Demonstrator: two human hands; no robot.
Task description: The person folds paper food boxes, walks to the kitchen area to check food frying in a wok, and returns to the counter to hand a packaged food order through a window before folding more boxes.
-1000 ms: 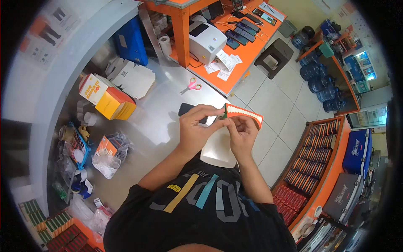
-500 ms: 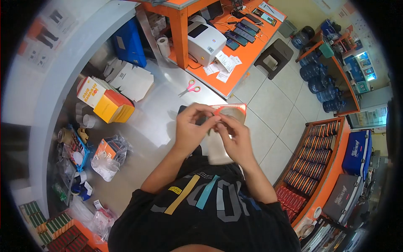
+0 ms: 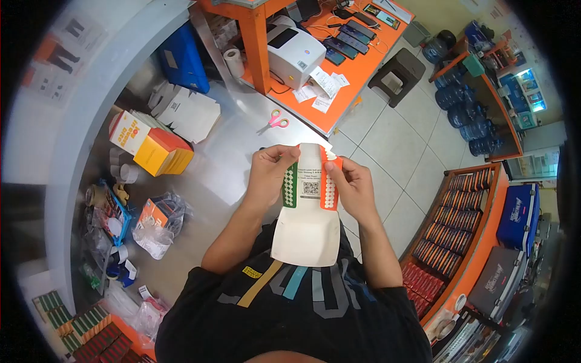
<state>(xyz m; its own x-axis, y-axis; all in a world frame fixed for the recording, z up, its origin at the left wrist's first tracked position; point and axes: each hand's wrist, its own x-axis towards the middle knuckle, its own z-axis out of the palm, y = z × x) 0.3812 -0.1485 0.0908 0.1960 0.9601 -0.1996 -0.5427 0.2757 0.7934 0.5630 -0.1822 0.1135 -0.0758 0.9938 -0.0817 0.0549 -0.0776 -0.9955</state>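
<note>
Head view, seen from where I stand: the pink-handled scissors [image 3: 276, 120] lie on the metal table [image 3: 218, 172] and serve as the reference point. The unfolded card carton [image 3: 305, 239] is on the person's side of the scissors, slightly to the right, in front of the black shirt [image 3: 290, 320]. The left hand [image 3: 266, 173] is closed in a pinch, thumb against fingers, on the upper part of the green flap [image 3: 290, 190]. The right hand [image 3: 357, 189] is likewise closed on the orange flap [image 3: 330, 195], thumb on the near face and fingers largely hidden behind; grip force cannot be determined. Holding opposite edges probably keeps the flaps apart and the printed panel [image 3: 311, 187] facing the person. The plain tray section extends toward the shirt; contact there cannot be confirmed. Left of the scissors, yellow-and-red boxes [image 3: 163, 151] stand packed together, presumably to save table space. Beyond the scissors is the white printer [image 3: 295, 53], with paper slips [image 3: 327, 85] beside it, likely its own output.
</note>
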